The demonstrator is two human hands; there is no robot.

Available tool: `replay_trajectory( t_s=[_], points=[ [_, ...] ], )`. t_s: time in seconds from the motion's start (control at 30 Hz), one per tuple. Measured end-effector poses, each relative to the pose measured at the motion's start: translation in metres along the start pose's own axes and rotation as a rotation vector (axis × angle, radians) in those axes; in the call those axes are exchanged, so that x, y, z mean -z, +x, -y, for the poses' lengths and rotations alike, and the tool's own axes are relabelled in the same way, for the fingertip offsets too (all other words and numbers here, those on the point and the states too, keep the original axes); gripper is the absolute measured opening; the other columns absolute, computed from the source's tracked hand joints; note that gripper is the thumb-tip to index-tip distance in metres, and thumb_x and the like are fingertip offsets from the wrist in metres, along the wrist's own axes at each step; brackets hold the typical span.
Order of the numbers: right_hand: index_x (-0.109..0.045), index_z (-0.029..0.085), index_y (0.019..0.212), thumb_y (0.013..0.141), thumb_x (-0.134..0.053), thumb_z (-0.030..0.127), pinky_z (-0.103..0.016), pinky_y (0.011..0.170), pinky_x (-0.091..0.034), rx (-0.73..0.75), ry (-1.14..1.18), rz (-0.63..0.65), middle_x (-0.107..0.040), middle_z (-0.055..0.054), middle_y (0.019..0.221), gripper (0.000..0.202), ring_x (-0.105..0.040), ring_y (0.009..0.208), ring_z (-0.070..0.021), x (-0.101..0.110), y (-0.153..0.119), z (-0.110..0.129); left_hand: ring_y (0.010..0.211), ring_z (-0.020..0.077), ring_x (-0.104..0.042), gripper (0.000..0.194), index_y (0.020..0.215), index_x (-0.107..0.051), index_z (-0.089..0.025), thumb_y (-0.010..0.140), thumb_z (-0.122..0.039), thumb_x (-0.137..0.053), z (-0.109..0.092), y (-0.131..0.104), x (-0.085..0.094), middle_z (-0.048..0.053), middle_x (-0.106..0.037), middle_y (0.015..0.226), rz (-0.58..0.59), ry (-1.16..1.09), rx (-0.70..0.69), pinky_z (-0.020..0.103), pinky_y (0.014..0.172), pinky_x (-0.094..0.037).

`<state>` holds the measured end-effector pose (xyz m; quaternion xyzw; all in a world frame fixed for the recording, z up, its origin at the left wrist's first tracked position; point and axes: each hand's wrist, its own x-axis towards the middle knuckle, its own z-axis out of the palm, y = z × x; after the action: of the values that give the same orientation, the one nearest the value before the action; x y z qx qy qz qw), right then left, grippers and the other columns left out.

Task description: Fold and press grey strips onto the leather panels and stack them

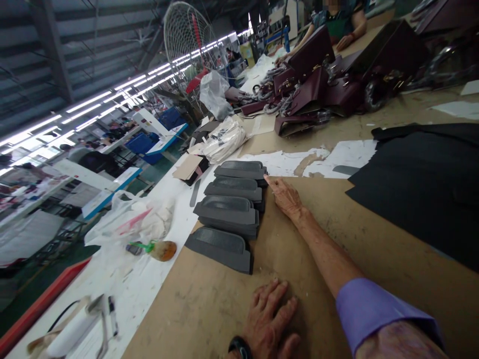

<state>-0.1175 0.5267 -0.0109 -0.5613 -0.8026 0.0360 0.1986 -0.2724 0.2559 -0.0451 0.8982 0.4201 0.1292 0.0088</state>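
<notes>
Four stacks stand in a row on the brown board [299,279]. They are dark grey leather-like pieces, each with a raised rounded panel on top: the far stack [239,169], a second stack [234,188], a third stack [226,212] and the near stack [220,247]. My right hand [286,197] reaches to the far stack, its index finger stretched out at that stack's right end; the other fingers are partly hidden and nothing shows in them. Flat on the board lies my left hand [269,316], fingers spread, below the near stack.
Black sheet material [419,184] lies at the right. Maroon bags [318,89] are heaped at the back, near a co-worker [340,30]. Along the left are a bottle with a green spout [163,250], plastic bags [145,219], a pen [113,315] and a white roll [73,331].
</notes>
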Motion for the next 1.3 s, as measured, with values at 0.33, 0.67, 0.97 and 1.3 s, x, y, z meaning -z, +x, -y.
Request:
replay_trajectory(
  t_s=[0.33, 0.67, 0.97, 1.3],
  points=[
    [-0.025, 0.024, 0.147, 0.087, -0.032, 0.005, -0.029, 0.079, -0.046, 0.014, 0.045, -0.054, -0.056, -0.010, 0.117, 0.063, -0.057, 0.092, -0.0197, 0.003, -0.011, 0.001, 0.134, 0.0305, -0.032, 0.057, 0.142, -0.031, -0.026, 0.089, -0.045, -0.043, -0.004, 0.006, 0.015, 0.011, -0.037, 0.146, 0.134, -0.069, 0.008, 0.048, 0.099, -0.038],
    [-0.040, 0.031, 0.140, 0.089, -0.033, 0.005, -0.030, 0.088, -0.043, 0.187, 0.032, -0.061, -0.057, -0.007, 0.123, 0.058, -0.056, 0.100, -0.0194, 0.014, -0.034, 0.018, 0.133, 0.0316, -0.033, 0.054, 0.140, -0.034, -0.026, 0.090, -0.044, -0.043, -0.012, 0.010, 0.025, 0.010, -0.037, 0.146, 0.199, -0.130, 0.093, 0.052, 0.100, -0.037],
    [-0.038, 0.031, 0.141, 0.089, -0.033, 0.003, -0.030, 0.088, -0.043, 0.183, 0.016, -0.064, -0.057, -0.008, 0.124, 0.059, -0.056, 0.102, -0.0186, 0.005, -0.034, 0.020, 0.133, 0.0315, -0.034, 0.055, 0.140, -0.033, -0.026, 0.089, -0.044, -0.043, -0.012, 0.010, 0.025, 0.010, -0.038, 0.145, 0.199, -0.140, 0.099, 0.053, 0.100, -0.038],
    [-0.036, 0.028, 0.142, 0.089, -0.031, 0.005, -0.029, 0.089, -0.041, 0.187, 0.027, -0.047, -0.057, -0.008, 0.122, 0.058, -0.054, 0.103, -0.0189, 0.005, -0.033, 0.022, 0.133, 0.0326, -0.032, 0.053, 0.138, -0.037, -0.023, 0.089, -0.041, -0.045, -0.012, 0.013, 0.027, 0.013, -0.039, 0.143, 0.204, -0.155, 0.095, 0.053, 0.099, -0.037]
  ],
)
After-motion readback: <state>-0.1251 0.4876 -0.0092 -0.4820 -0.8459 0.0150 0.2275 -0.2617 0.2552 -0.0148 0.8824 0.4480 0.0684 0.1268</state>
